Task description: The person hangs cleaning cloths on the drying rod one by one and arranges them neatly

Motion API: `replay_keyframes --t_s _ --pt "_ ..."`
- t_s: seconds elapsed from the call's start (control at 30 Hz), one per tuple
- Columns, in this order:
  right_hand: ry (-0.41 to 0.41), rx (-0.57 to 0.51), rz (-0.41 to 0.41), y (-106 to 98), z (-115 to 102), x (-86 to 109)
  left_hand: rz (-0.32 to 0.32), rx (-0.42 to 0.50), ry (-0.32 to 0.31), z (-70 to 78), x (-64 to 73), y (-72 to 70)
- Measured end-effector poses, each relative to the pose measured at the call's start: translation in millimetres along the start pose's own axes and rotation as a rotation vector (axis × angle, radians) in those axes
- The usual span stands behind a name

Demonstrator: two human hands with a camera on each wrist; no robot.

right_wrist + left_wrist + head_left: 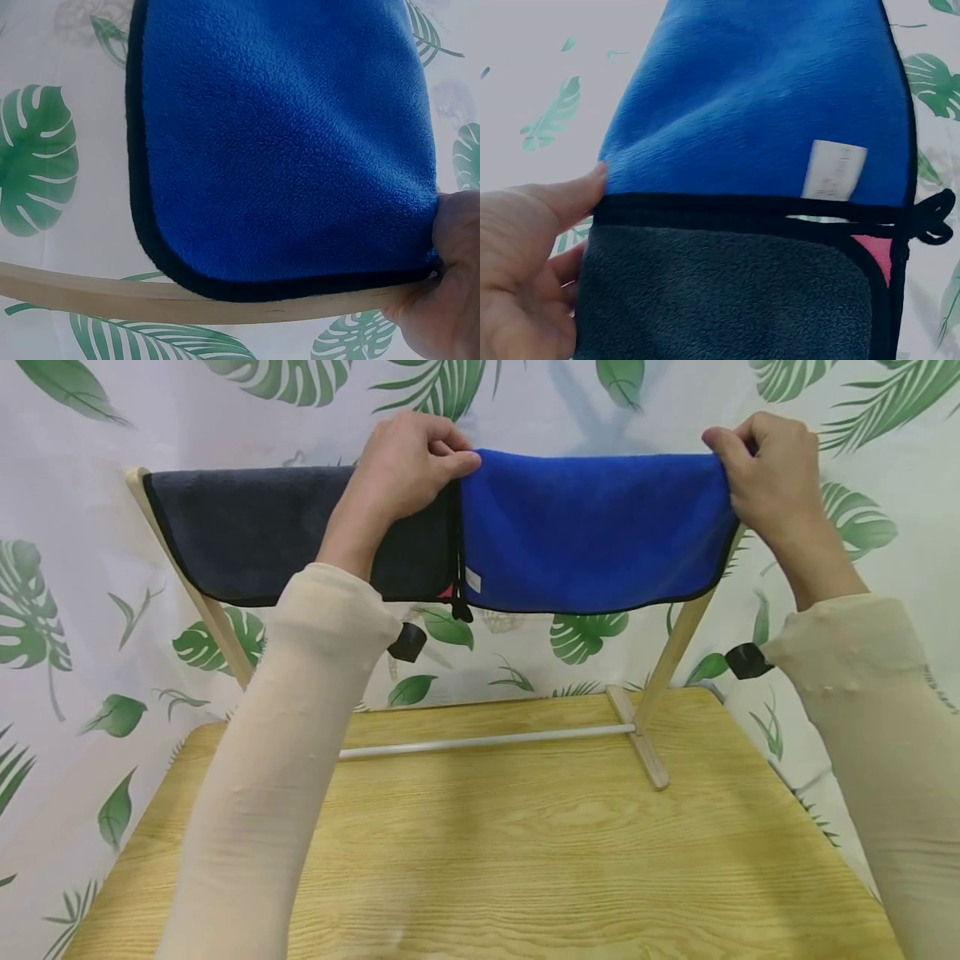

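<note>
A blue towel (600, 531) with black edging hangs folded over the top of a wooden rack. My left hand (412, 464) pinches its upper left corner between thumb and fingers. At the upper right corner, my right hand (776, 472) pinches the towel beside the rack's right post (678, 639). To the left hangs a dark grey towel (247, 535), also black-edged, partly covered by my left forearm. In the left wrist view a white label (835, 171) shows on the blue towel, and a pink patch (875, 255) peeks out behind the grey one. The right wrist view shows the blue towel's rounded corner (180, 262).
The rack's left post (225, 639) leans behind my left arm. A white lower bar (487, 742) runs to the right wooden foot (641, 747) on the wood-grain table (555, 860). A leaf-patterned cloth backdrop (67, 635) stands close behind. A black cord loop (934, 217) hangs between the towels.
</note>
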State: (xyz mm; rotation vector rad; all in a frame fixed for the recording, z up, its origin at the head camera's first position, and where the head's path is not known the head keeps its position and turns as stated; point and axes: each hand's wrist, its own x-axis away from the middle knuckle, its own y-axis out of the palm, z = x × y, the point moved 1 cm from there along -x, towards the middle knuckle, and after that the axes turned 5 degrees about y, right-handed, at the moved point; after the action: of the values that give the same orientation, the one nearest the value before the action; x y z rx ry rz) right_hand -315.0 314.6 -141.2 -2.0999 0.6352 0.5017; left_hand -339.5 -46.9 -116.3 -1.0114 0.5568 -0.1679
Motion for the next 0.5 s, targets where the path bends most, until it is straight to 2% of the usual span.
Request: replay_keyframes --t_s 0.2,0.33,0.43,0.5 --pt "0.0 -0.006 0.003 1.3 -1.4 -0.6 0.101 -0.004 -0.072 3.0 -1.3 5.0" --pt "0.0 -0.012 0.004 0.7 -2.2 -0.8 0.147 -0.006 -0.091 3.6 -1.1 5.3" --pt "0.004 -0.01 0.001 0.3 -2.7 -0.6 0.136 -0.001 -0.059 2.6 0.1 3.8" --pt "0.007 -0.003 -0.003 -0.1 -3.2 -0.1 0.094 0.002 -0.024 1.0 1.5 1.6"
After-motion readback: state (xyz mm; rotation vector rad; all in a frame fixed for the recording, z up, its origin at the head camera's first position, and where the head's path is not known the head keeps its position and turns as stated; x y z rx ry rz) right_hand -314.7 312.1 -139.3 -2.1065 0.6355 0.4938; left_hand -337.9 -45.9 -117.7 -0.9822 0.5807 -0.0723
